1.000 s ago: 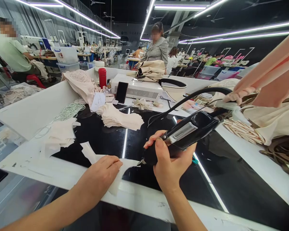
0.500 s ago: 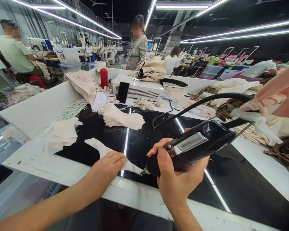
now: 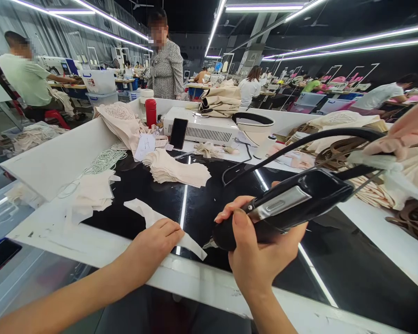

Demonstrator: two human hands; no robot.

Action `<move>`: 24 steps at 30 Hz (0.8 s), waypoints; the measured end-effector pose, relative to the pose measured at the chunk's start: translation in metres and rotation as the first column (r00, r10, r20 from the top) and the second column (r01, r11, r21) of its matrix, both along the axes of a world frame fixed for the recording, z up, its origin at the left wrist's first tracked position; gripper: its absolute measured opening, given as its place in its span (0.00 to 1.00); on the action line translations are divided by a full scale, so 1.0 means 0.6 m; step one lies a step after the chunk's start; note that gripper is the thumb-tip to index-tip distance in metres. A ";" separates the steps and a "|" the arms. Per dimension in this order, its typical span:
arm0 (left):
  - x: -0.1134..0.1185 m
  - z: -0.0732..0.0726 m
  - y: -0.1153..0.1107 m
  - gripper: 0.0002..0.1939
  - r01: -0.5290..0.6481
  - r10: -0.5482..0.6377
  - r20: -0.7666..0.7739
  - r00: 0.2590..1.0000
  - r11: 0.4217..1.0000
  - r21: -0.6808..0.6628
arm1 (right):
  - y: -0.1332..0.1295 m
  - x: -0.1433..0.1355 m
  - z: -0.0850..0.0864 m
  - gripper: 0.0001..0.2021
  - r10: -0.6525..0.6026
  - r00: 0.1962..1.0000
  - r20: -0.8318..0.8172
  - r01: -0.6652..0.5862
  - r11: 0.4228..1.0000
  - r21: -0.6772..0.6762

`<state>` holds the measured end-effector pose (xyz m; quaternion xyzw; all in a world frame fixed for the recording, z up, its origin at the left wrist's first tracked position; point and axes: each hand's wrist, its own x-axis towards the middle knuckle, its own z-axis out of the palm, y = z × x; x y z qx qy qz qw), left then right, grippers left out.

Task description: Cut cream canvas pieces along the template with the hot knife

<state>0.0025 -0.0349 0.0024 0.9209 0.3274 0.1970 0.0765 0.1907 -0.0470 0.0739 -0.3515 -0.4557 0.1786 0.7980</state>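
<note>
My left hand (image 3: pixel 160 246) lies on a curved white fabric piece (image 3: pixel 144 211), its fingers together and pressing it on the black tabletop (image 3: pixel 202 213). In my right hand (image 3: pixel 261 250) is a black handheld tool (image 3: pixel 289 204) with a silver plate and a cable at its rear. The tool's metal tip points left and sits just beside the right end of the fabric piece. Past my left hand lies a stack of cream fabric pieces (image 3: pixel 177 171), and farther left is another pile of pale pieces (image 3: pixel 94 192).
Another person's hand (image 3: pixel 409 134) touches the cable end at the right. A phone (image 3: pixel 178 133), a red bottle (image 3: pixel 151 112) and a white box (image 3: pixel 202 125) stand at the back. Fabric heaps (image 3: pixel 344 125) line the right side. A standing person (image 3: pixel 166 69) is beyond the table.
The tool in my right hand has shifted slightly right and up, and the fabric's right end now lies lower. The standing person in the background has moved left.
</note>
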 end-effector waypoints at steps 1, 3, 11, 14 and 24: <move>0.000 0.000 0.000 0.23 0.003 -0.003 -0.004 1.000 1.000 0.004 | 0.002 -0.001 0.000 0.17 0.006 1.000 -0.002 -0.006 1.000 -0.007; -0.002 0.001 0.001 0.22 0.006 -0.006 -0.009 1.000 1.000 0.001 | 0.005 -0.002 -0.001 0.17 0.025 1.000 0.003 -0.025 0.999 -0.026; 0.001 0.015 0.001 0.19 0.025 -0.026 0.032 0.999 1.000 0.011 | -0.004 -0.008 -0.001 0.20 0.043 0.999 0.022 -0.042 0.998 -0.038; 0.012 0.012 0.001 0.19 0.043 -0.044 0.073 0.996 0.999 0.024 | -0.006 -0.007 -0.002 0.21 0.042 0.999 0.011 -0.042 0.998 -0.049; 0.029 -0.008 0.009 0.15 0.008 -0.008 0.020 1.000 1.000 -0.002 | -0.007 0.006 -0.014 0.28 -0.029 0.999 -0.021 0.028 0.997 -0.069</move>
